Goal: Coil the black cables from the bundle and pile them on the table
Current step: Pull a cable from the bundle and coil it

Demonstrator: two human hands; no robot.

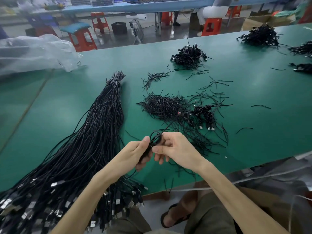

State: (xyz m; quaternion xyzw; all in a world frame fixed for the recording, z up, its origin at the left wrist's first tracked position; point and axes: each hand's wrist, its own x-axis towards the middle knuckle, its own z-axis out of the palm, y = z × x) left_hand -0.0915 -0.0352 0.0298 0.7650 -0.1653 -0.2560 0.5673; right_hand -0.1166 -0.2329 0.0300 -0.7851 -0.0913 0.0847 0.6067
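Right at the near edge, the bundle (94, 132) of black cables hung its metal plugs (55, 210) over the rim of the green table (253, 92). A good many of them were cut off by the frame or tucked under the left forearm. Just above, the left hand (135, 152) had its fingers curled round a small looped cable (154, 141). The right hand (173, 149) pinched the same loops between thumb and forefinger, and how many turns the coil had was lost behind the fingers. A loose end of it pointed up and to the right. Beyond the hands lay a heap of short black ties (163, 106), and touching it on the right was a pile (204, 115) of coiled cables, plugs showing. Farther back sat a second pile (189, 54). Far right, more black heaps (260, 35) were partly cropped. Far left, a clear plastic bag (33, 51) blurred out whatever it held.
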